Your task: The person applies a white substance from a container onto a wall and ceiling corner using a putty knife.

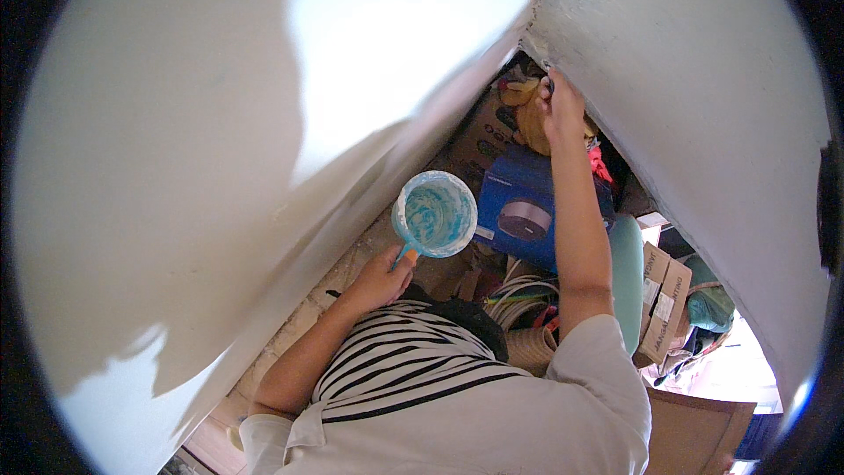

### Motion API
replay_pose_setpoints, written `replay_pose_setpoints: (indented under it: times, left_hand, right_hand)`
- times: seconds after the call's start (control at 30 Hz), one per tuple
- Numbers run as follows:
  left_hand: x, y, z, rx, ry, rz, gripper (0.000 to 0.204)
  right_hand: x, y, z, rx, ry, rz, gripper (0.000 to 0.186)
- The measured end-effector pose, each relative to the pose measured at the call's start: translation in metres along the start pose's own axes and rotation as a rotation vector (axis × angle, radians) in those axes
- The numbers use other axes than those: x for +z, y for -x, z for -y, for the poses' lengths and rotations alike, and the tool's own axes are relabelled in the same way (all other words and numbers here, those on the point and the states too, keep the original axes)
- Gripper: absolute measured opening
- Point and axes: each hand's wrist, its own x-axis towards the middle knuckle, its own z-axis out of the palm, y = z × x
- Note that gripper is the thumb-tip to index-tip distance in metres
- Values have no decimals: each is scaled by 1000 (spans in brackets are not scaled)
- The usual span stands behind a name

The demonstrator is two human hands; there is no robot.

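Note:
My left hand [384,278] is closed round the handle of a light-blue plastic dipper [435,214]. White paste is smeared over the dipper's inside and rim. A small orange piece [411,256] shows at the handle by my fingers. My right arm stretches far forward, and my right hand [563,105] is close to the lower edge of the right wall [686,62], near the corner. Its fingers are curled round something small and dark, too hidden to name.
The left wall [176,167] meets the right one in the far corner. Below stand a blue box [519,180], coiled cables [520,299], a pale green rounded panel [626,273] and a cardboard box [661,303]. Mixed bags and cloths lie in the corner.

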Motion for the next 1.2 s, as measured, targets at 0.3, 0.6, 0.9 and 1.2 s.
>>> replay_pose_setpoints:
  times: [0.3, 0.6, 0.9, 1.2]
  left_hand:
    - [1, 1, 0, -16, -6, -10, 39]
    - [6, -9, 13, -27, 33, -30, 41]
    - [11, -11, 20, 11, -4, -85, 43]
    - [12, -12, 18, -35, 13, -78, 43]
  right_hand:
    - [8, -21, -16, 40, 181, -36, 12]
    - [-4, -63, -31, 114, -203, -109, 9]
    - [26, -89, -31, 164, -407, -166, 9]
    - [12, -110, -17, 56, -471, -83, 9]
